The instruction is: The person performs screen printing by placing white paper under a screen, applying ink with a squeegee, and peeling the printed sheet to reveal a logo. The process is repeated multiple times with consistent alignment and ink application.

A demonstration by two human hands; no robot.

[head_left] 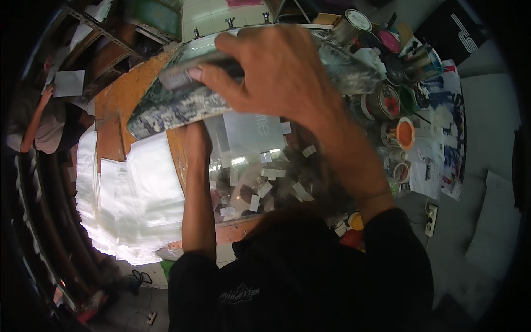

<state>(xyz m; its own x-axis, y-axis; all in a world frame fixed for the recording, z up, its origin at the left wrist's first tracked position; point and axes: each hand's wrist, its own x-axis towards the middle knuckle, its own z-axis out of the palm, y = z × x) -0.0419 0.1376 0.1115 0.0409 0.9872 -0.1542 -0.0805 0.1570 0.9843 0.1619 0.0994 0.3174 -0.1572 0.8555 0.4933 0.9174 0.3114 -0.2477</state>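
Observation:
An ink-stained screen printing frame is tilted up over the worktop, its near edge raised. Above it, my right hand is closed around a grey, motion-blurred bar that looks like a squeegee, the thumb lying along its near side. My left hand reaches under the raised edge, and its fingers are hidden by the frame. Just right of the left wrist lies a translucent sheet with pale printing, on a glass top dotted with several bits of tape.
Stacks of white translucent sheets cover the left of the orange-brown table. Open ink cans and a tub of orange ink crowd the right side. At far left, another person holds a pale sheet beside a rack.

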